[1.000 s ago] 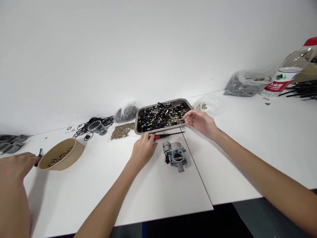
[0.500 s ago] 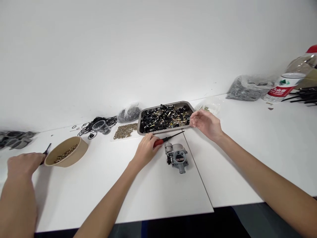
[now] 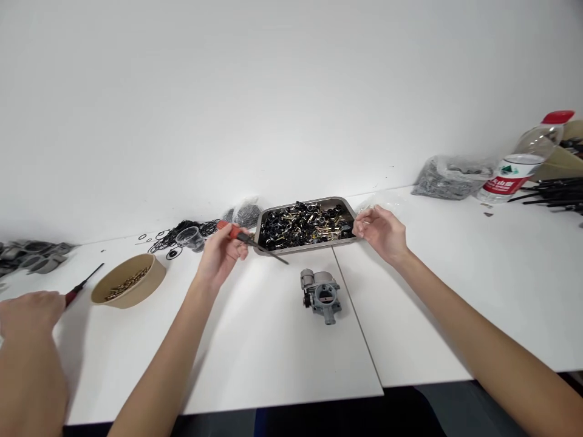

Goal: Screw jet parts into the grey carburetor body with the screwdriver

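Note:
My left hand (image 3: 220, 255) is closed around a screwdriver (image 3: 237, 233) with a red and black handle, its shaft slanting down to the right across the tray's front corner. A grey metal carburetor (image 3: 322, 295) lies on the white table below and between my hands. By the right end of a metal tray (image 3: 314, 246), my right hand (image 3: 381, 233) is raised with its fingers curled and the tips pinched together. Whatever those tips hold is too small to tell. Black, silver and brass-coloured small parts (image 3: 305, 224) fill the tray.
At the left, a co-worker's hand (image 3: 31, 312) grips another screwdriver (image 3: 84, 284) beside a tan bowl (image 3: 155, 282) of brass pieces. Black rings (image 3: 182, 233), a clear cup (image 3: 190, 238) and bags line the wall. A bottle (image 3: 514, 170) stands at the right.
My left hand has lifted the screwdriver from beside the carburetor and moved it left and up. My right hand stays near the tray's right end. The co-worker's hand has shifted left.

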The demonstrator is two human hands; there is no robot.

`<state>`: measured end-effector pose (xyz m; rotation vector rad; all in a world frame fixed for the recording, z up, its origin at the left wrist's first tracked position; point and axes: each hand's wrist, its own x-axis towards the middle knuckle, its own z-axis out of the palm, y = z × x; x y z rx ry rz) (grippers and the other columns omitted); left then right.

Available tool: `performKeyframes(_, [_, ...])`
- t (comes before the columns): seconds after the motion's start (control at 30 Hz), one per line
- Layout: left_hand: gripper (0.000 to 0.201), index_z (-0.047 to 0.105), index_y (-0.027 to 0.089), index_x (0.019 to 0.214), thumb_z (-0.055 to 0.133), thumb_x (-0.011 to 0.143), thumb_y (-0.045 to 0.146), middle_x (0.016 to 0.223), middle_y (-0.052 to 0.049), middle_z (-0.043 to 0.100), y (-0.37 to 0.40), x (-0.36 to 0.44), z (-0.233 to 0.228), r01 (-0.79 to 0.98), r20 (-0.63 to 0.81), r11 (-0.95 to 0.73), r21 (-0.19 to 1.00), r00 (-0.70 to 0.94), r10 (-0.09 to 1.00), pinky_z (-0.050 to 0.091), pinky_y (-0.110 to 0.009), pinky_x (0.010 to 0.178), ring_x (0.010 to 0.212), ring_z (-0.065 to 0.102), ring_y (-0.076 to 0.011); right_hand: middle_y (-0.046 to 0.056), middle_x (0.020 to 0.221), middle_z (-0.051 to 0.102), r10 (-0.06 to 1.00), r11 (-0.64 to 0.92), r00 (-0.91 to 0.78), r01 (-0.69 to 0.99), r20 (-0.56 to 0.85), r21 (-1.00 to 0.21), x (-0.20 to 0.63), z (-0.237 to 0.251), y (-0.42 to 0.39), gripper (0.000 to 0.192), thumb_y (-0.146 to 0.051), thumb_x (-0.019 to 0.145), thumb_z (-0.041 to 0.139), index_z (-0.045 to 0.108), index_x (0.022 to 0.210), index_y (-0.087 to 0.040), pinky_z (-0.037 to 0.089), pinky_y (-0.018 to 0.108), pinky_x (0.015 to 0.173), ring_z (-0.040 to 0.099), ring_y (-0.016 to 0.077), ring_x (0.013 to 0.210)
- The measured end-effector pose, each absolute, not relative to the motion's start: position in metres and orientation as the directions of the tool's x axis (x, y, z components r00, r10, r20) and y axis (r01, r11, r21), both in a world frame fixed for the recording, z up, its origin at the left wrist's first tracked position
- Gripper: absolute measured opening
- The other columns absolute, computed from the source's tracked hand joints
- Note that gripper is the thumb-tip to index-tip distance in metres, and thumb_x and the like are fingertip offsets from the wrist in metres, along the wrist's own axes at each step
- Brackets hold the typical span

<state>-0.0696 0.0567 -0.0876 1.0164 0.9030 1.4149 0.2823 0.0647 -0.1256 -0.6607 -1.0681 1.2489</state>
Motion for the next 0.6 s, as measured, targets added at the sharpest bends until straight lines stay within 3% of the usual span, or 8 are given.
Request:
performKeyframes(0.17, [0.012, 0.063, 0.016, 0.082, 0.068, 0.081, 0.027, 0.075, -0.004, 0.068, 0.073, -0.121, -0.104, -0.464, -0.018, -0.134, 0.876, -0.308, 0.951, 0.050, -0.018, 0.047, 0.055, 0.060, -0.0097, 0.003, 0.060, 0.055, 0.952, 0.292, -0.029, -0.222, 0.306, -0.930, 0.298, -0.106, 0.065, 0.048, -0.064, 0.081, 0.059, 0.067, 0.072, -0.018, 0.042, 0.031, 0.056, 0.049, 0.0149, 0.054])
performKeyframes(0.27, [0.015, 0.061, 0.015, 0.079, 0.067, 0.082, 0.028, 0.069, -0.003, 0.066, 0.078, -0.143, -0.117, -0.463, -0.048, -0.184, 0.867, -0.444, 0.894, 0.053, -0.020, 0.049, 0.056, 0.062, -0.0110, 0.005, 0.067, 0.062, 0.946, 0.322, -0.107, 0.182, 0.306, -0.929, 0.321, -0.083, 0.068, 0.043, -0.058, 0.084, 0.061, 0.070, 0.080, -0.017, 0.043, 0.030, 0.061, 0.054, 0.0155, 0.060])
performKeyframes(0.33, [0.016, 0.060, 0.014, 0.079, 0.067, 0.081, 0.028, 0.067, -0.003, 0.066, 0.080, -0.151, -0.122, -0.429, -0.009, -0.235, 0.872, -0.495, 0.869, 0.053, -0.022, 0.048, 0.053, 0.060, -0.0113, 0.005, 0.076, 0.067, 0.958, 0.288, -0.168, 0.521, 0.234, -0.803, 0.339, -0.068, 0.076, 0.035, -0.052, 0.083, 0.064, 0.071, 0.085, -0.017, 0.045, 0.030, 0.066, 0.058, 0.0166, 0.067])
performKeyframes(0.4, [0.017, 0.059, 0.014, 0.080, 0.068, 0.079, 0.027, 0.068, -0.004, 0.067, 0.081, -0.157, -0.123, -0.367, 0.076, -0.304, 0.879, -0.523, 0.849, 0.052, -0.024, 0.045, 0.051, 0.060, -0.0126, 0.006, 0.085, 0.071, 0.977, 0.215, -0.161, 0.731, 0.142, -0.647, 0.358, -0.061, 0.092, 0.029, -0.046, 0.084, 0.063, 0.071, 0.089, -0.018, 0.045, 0.029, 0.068, 0.062, 0.0180, 0.072])
performKeyframes(0.53, [0.025, 0.056, 0.015, 0.082, 0.073, 0.072, 0.030, 0.065, -0.002, 0.066, 0.079, -0.159, -0.124, -0.187, 0.243, -0.429, 0.884, -0.601, 0.761, 0.051, -0.027, 0.042, 0.048, 0.060, -0.0149, 0.009, 0.094, 0.072, 1.000, 0.006, -0.016, 0.905, -0.020, -0.426, 0.390, -0.081, 0.137, 0.020, -0.033, 0.081, 0.060, 0.070, 0.087, -0.017, 0.046, 0.029, 0.065, 0.064, 0.0198, 0.074])
performKeyframes(0.6, [0.031, 0.054, 0.016, 0.082, 0.076, 0.069, 0.033, 0.064, 0.000, 0.065, 0.078, -0.158, -0.125, -0.056, 0.332, -0.475, 0.878, -0.642, 0.691, 0.051, -0.027, 0.042, 0.045, 0.058, -0.0141, 0.011, 0.094, 0.072, 0.996, -0.032, -0.004, 0.923, -0.092, -0.385, 0.402, -0.104, 0.159, 0.017, -0.030, 0.080, 0.061, 0.071, 0.084, -0.017, 0.046, 0.030, 0.066, 0.064, 0.0208, 0.074])
